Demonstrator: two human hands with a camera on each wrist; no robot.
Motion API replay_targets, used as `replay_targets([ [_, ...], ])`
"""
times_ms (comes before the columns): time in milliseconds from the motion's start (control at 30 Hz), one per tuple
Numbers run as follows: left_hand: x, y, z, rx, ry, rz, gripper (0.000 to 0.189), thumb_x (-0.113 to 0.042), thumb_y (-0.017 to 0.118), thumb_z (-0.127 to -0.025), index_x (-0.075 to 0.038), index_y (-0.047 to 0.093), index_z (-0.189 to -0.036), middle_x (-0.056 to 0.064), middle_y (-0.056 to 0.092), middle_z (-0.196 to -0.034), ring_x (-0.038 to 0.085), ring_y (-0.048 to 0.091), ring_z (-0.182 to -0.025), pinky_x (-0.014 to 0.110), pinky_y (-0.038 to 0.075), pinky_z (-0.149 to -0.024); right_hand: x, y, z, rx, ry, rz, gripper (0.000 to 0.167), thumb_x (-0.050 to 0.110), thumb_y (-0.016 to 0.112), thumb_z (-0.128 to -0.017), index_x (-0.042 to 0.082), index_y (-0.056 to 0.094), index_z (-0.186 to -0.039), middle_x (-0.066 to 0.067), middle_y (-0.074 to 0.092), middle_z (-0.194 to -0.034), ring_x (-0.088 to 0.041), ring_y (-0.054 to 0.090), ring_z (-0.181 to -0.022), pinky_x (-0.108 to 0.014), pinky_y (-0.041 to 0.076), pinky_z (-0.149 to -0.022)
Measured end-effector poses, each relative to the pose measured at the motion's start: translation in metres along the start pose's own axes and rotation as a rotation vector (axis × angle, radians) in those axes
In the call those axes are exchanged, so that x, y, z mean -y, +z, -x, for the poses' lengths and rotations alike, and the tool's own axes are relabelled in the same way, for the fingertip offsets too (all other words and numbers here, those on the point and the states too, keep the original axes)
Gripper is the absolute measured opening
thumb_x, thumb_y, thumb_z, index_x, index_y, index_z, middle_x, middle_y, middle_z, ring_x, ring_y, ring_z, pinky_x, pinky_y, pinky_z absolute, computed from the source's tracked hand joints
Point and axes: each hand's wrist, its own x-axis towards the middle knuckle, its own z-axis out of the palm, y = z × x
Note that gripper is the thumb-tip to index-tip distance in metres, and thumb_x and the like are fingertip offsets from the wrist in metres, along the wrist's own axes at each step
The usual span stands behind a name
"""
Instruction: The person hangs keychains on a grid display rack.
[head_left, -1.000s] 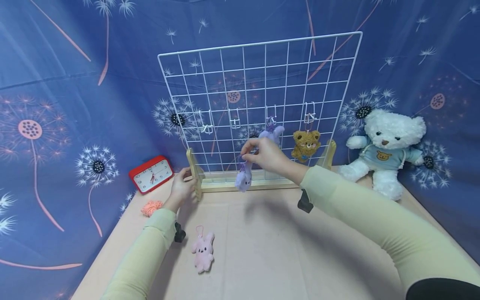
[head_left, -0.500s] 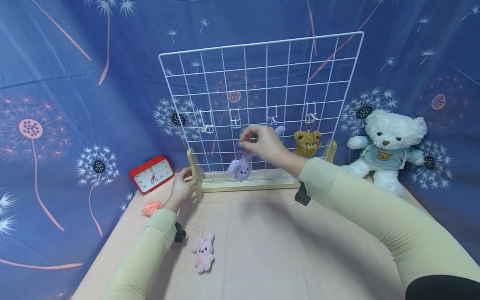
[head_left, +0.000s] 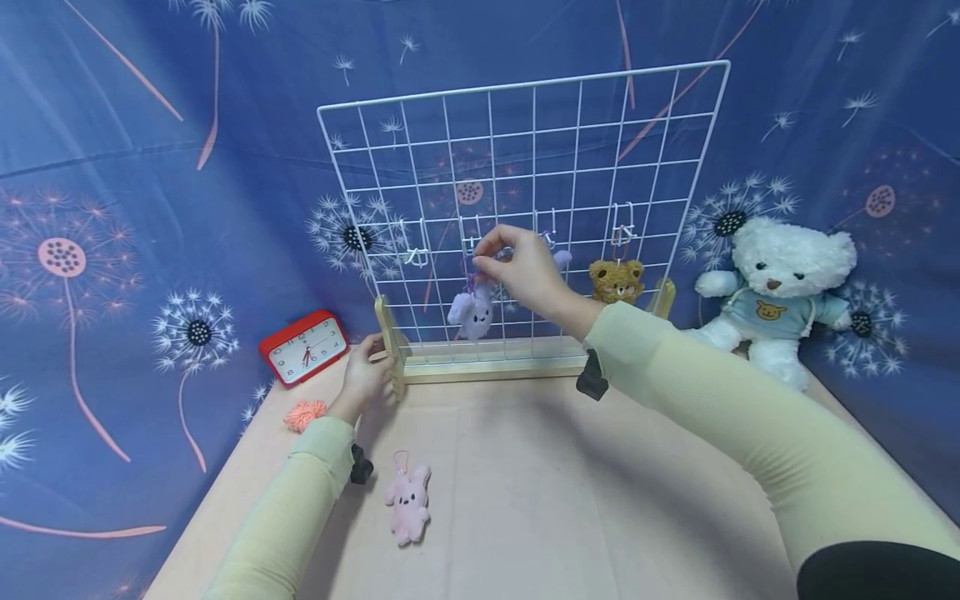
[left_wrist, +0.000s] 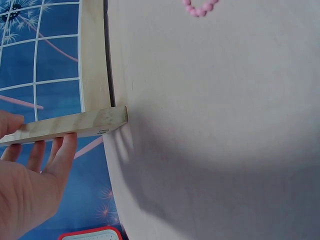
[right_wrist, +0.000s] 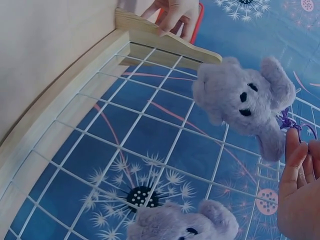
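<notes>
My right hand (head_left: 531,271) pinches the purple cord loop of a lilac plush keychain (head_left: 474,315) between thumb and fingertips. The long-eared plush hangs in front of the white wire grid (head_left: 534,85), close below a hook (head_left: 471,244). My left hand (head_left: 363,379) grips the wooden end support (left_wrist: 100,120) of the grid stand, thumb on one side and fingers on the other. A second lilac plush (right_wrist: 185,225) hangs on the grid, mostly hidden behind my right hand in the head view. To its right hangs a brown bear keychain (head_left: 617,282).
A pink plush keychain (head_left: 410,508) lies on the table. Beyond my left hand are a red clock (head_left: 306,348) and an orange yarn bundle (head_left: 304,415). A white teddy bear (head_left: 780,283) sits at right. The leftmost hook (head_left: 415,257) holds nothing.
My right hand has risen and shifted slightly left with the lilac plush, up towards the second hook from the left. My left hand has kept its grip on the stand.
</notes>
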Motion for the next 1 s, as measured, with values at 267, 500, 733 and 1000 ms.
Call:
replay_targets([
  [267,-0.001,0.0,0.001,0.002,-0.002,-0.005,0.053,0.003,0.058,-0.098,0.003,0.044,-0.149,0.031,0.05,-0.142,0.047,0.053,-0.128,0.048,0.051,-0.104,0.002,0.0,-0.006,-0.055,0.008,-0.034,0.009,0.0,0.069,-0.096,0.001,0.068,-0.106,-0.01,0.068,-0.104,-0.022,0.073,-0.083,-0.026,0.061,-0.075],
  [500,-0.001,0.001,0.001,-0.01,0.002,-0.009,0.053,0.006,0.057,-0.096,0.004,0.044,-0.148,0.031,0.052,-0.14,0.046,0.055,-0.125,0.04,0.055,-0.098,0.0,-0.001,-0.008,-0.06,0.006,-0.039,0.011,-0.001,0.067,-0.097,-0.001,0.068,-0.108,-0.012,0.068,-0.106,-0.024,0.074,-0.085,-0.026,0.061,-0.076],
  [733,-0.002,0.001,0.001,-0.009,0.002,0.02,0.054,0.007,0.058,-0.094,0.002,0.047,-0.147,0.029,0.053,-0.14,0.044,0.057,-0.123,0.04,0.055,-0.097,-0.005,0.001,-0.009,-0.067,0.01,-0.053,0.013,-0.005,0.066,-0.096,-0.003,0.067,-0.109,-0.014,0.066,-0.106,-0.026,0.074,-0.087,-0.026,0.061,-0.077],
  [1000,-0.001,0.001,0.002,-0.006,0.001,0.01,0.053,0.006,0.057,-0.096,0.004,0.046,-0.147,0.031,0.051,-0.14,0.047,0.055,-0.125,0.03,0.056,-0.089,-0.01,0.006,-0.015,-0.107,0.019,0.002,0.01,-0.003,0.068,-0.096,0.0,0.067,-0.106,-0.011,0.067,-0.103,-0.023,0.073,-0.086,-0.025,0.061,-0.074],
])
